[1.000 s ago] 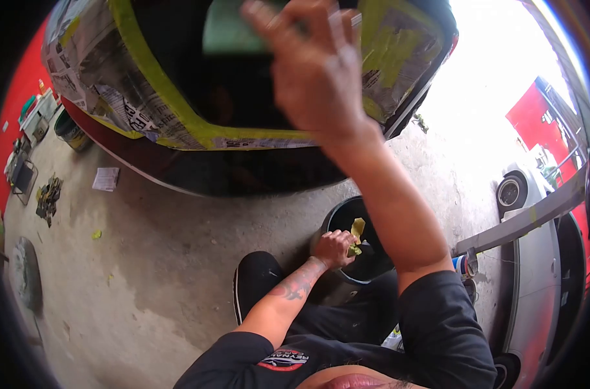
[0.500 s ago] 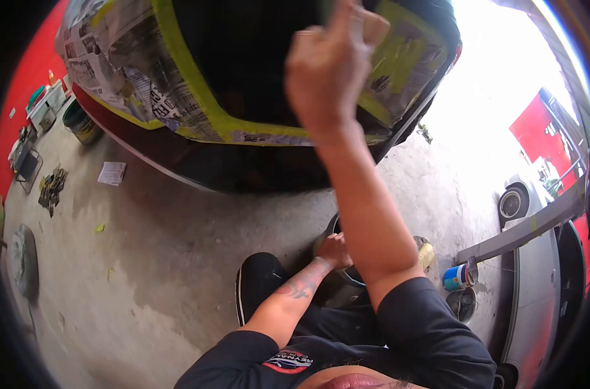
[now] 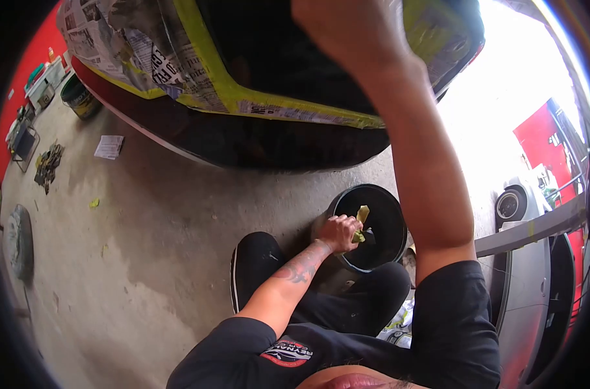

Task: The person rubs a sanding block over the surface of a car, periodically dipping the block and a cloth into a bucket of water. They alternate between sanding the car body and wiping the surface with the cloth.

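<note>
My left hand (image 3: 339, 234) is closed at the left side of a round dark bucket (image 3: 334, 202), which stands on the floor by my knees. From its fingers a crumpled yellow-green strip (image 3: 363, 213) sticks out over the bucket's inside. What lies in the dark bottom is hard to make out. My right hand (image 3: 353, 29) is raised at the top of the view, in front of a car's black panel (image 3: 256, 48). Its fingers are cut off or blurred, so their grip does not show. Newspaper (image 3: 168, 55) and yellow-green masking tape (image 3: 223, 97) border that panel.
The car's dark bumper (image 3: 243, 146) curves ahead of me. Folded paper (image 3: 109, 147) and a crumpled heap (image 3: 48, 167) lie on the floor at left, near another bucket (image 3: 81, 97). A grey car (image 3: 525, 285) stands at right, with a long grey part (image 3: 535, 228) beside it.
The view has shifted, and the bucket and the yellow-green strip in my left hand now show. My right hand has moved up in the view, its forearm further right.
</note>
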A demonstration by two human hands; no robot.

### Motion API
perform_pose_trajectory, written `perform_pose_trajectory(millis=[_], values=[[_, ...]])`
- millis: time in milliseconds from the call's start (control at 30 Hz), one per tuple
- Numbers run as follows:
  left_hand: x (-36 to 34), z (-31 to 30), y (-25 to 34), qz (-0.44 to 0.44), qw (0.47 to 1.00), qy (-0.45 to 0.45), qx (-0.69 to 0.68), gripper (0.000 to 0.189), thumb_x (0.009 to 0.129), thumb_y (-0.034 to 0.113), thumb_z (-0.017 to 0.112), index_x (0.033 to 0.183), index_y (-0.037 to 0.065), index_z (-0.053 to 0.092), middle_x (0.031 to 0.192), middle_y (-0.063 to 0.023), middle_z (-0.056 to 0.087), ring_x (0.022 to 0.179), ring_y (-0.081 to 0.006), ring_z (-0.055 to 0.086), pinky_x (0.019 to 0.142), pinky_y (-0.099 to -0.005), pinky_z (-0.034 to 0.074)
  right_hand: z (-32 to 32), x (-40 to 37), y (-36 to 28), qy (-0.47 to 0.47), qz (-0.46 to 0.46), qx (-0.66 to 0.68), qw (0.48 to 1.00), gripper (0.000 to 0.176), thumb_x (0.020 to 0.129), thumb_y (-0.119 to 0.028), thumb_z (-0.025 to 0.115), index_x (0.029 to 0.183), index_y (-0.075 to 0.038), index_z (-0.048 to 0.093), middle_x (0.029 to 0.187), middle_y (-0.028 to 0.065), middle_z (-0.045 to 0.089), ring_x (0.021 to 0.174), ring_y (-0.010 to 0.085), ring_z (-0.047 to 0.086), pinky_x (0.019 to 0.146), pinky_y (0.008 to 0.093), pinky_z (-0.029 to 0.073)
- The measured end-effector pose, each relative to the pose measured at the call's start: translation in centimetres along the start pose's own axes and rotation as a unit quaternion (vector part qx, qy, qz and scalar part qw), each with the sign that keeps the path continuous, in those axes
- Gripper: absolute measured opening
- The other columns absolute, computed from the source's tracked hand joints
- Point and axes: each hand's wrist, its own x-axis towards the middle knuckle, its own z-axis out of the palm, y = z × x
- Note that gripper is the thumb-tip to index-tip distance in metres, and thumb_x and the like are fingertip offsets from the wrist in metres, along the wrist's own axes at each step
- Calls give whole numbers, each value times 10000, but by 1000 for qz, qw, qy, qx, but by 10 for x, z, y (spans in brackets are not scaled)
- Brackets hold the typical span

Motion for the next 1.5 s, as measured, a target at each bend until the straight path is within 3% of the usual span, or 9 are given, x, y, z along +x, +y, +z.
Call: perform_pose_trajectory(millis=[133, 200, 400, 500, 600, 700, 867, 1067, 1500], values=[[0, 0, 1, -16, 1000, -19, -4, 435, 700, 346, 837, 1060, 160, 679, 1050, -54, 695, 1005, -256, 691, 912, -435, 556, 25, -106, -26, -55, -28, 51, 997, 367, 764, -92, 661, 1047, -277, 805, 1115, 3, 624, 957, 274, 574, 732, 400, 520], [-1, -2, 4, -15, 1000, -18, 0, 444, 697, 347, 840, 1074, 167, 691, 1062, -49, 696, 1027, -249, 685, 924, -433, 553, 18, -164, -42, -133, 11, 87, 987, 476, 721, -82, 678, 1137, -282, 793, 1083, 3, 605, 963, 266, 553, 841, 392, 508], [0, -8, 6, -11, 1000, -8, 10, 431, 695, 340, 839, 1059, 159, 696, 1006, -50, 706, 974, -253, 691, 876, -416, 568, -37, -87, 42, -8, 12, -104, 994, 539, 757, 14, 643, 1234, -212, 755, 1067, 80, 634, 993, 333, 604, 902, 484, 481], [-1, -2, 3, -4, 1000, 7, 6, 429, 693, 338, 840, 1055, 161, 696, 996, -52, 699, 966, -253, 689, 867, -415, 569, -32, -36, 58, 84, 0, 5, 996, 457, 844, 78, 560, 1254, -78, 689, 1035, 128, 621, 1009, 350, 572, 869, 452, 448], [-1, -2, 2, -5, 1000, 3, 3, 427, 697, 336, 842, 1061, 168, 696, 1017, -54, 696, 974, -258, 684, 878, -421, 564, -27, -56, 33, 0, 23, 2, 1000, 430, 840, 80, 575, 1225, -76, 691, 1030, 132, 630, 1020, 345, 570, 883, 427, 454], [0, -2, 2, -12, 1000, -17, 2, 431, 705, 335, 845, 1079, 181, 697, 1030, -51, 693, 999, -261, 679, 903, -431, 556, -7, -136, 9, -64, 58, -13, 996, 512, 733, -26, 668, 1145, -314, 766, 1146, 11, 606, 1081, 299, 544, 913, 443, 478], [-1, -4, 4, -7, 1000, -15, 10, 471, 693, 337, 853, 1088, 178, 651, 986, -62, 677, 969, -266, 672, 878, -432, 552, -48, -237, -7, -181, 118, 48, 975, 559, 675, -9, 686, 1151, -290, 770, 1204, 16, 598, 1146, 310, 560, 954, 444, 490], [4, -8, 7, -12, 999, -28, 27, 424, 696, 324, 852, 1051, 179, 671, 989, -48, 681, 964, -255, 675, 854, -434, 556, -33, -171, 5, -1, 62, 18, 998, 567, 662, -60, 758, 1156, -338, 734, 1213, 15, 585, 1192, 297, 544, 997, 470, 449], [6, -6, 8, 13, 1000, -8, 13, 372, 696, 276, 838, 1004, 170, 657, 973, -33, 671, 914, -270, 676, 817, -433, 567, -74, -311, 63, -147, 225, -99, 958, 569, 678, 44, 679, 1127, -291, 779, 1231, 25, 640, 1224, 299, 578, 1055, 466, 463]])
